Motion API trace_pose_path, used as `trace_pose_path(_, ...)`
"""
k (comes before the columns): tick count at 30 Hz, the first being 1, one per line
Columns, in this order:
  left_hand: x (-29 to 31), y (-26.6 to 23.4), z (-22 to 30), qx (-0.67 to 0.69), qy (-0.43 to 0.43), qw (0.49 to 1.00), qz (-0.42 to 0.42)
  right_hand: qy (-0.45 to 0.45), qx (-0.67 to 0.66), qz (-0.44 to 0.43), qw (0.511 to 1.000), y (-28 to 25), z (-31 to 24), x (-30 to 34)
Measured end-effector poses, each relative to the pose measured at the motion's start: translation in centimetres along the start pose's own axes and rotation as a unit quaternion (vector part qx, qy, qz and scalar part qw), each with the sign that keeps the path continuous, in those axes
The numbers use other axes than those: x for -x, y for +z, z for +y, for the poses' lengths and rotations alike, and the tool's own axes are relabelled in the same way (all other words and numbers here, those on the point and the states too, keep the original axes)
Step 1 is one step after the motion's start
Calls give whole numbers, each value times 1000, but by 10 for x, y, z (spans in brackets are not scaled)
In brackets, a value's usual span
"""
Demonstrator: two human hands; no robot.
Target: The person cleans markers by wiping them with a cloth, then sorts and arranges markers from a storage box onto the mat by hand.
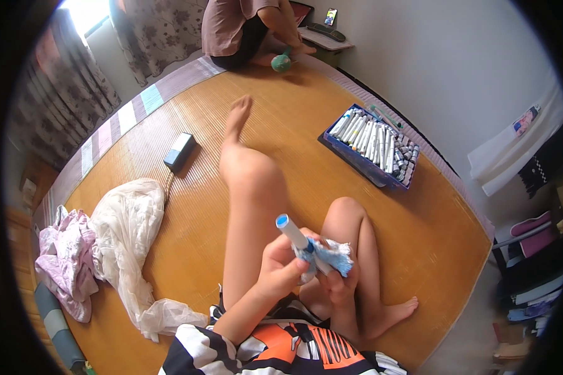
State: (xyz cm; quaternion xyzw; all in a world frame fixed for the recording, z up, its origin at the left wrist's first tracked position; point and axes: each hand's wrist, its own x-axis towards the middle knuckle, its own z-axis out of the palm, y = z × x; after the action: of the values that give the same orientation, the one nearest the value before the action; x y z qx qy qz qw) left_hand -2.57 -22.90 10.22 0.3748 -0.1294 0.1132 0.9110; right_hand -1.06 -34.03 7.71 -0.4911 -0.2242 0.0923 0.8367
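Observation:
In front of my lap, my left hand (280, 264) is closed around a white marker (293, 232) with a blue end, which tilts up and to the left. A crumpled wipe or tissue (333, 255), stained light blue, bunches around the marker's lower part. My right hand (339, 284) grips this wipe from the right, close against my left hand. The fingers partly hide where the wipe meets the marker. To the far right, an open blue box (381, 181) holds many white markers (372, 136) in rows, some standing on end.
My bare legs are bent on the brown bamboo mat (187, 250). White sheer cloth (128, 219) and pink patterned cloth (69, 256) lie at left. A blue-and-white box (179, 152) rests farther off. Another person (231, 31) sits at the far edge, near a green ball-shaped object (281, 63).

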Motion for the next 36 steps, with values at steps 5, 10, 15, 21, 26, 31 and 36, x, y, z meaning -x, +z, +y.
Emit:
trace_pose_path(5, -14, 3, 0, -5, -33, 996, 88, 35, -35, 46, 998, 16, -2, -8)
trace_pose_path(10, -37, 1, -11, 56, -97, 990, 84, 87, -15, 124, 988, 15, -1, -16)
trace_pose_path(15, -40, -9, -24, 75, -103, 986, 106, 32, 81, 161, 983, 11, 7, -20)
trace_pose_path(21, -42, -11, -22, 81, -101, 986, 107, 57, 72, 144, 985, 13, 7, -18)
trace_pose_path(26, -42, -14, -21, 97, -89, 981, 140, -155, 388, 142, 898, 15, 19, -16)
trace_pose_path(31, -41, -17, -18, 92, -111, 975, 171, -242, 509, 100, 820, 16, 16, -20)
trace_pose_path(36, -51, -11, -31, 97, -120, 980, 129, -306, 525, 147, 781, 3, 18, -22)
